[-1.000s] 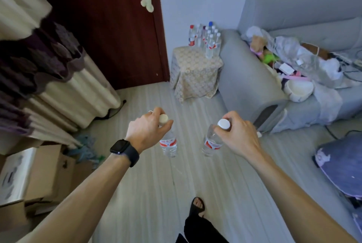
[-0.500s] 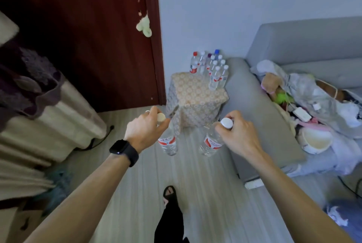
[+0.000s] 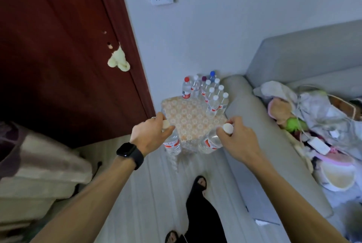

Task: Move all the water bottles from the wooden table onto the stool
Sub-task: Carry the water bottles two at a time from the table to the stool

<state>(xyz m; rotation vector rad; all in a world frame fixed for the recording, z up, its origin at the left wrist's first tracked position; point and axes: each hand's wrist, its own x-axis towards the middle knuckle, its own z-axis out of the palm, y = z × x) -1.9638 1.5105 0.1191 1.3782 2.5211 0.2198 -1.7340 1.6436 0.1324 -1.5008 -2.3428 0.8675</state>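
Dangling clear, red-labelled bottles [image 3: 172, 144], white caps

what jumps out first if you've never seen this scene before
Two outstretched hands, each carrying a water bottle by its neck: the left hand with one bottle, the right hand with another. Just beyond them, a cloth-covered stool stands between the dark red door and the grey sofa, with a cluster of bottles at its far right corner.
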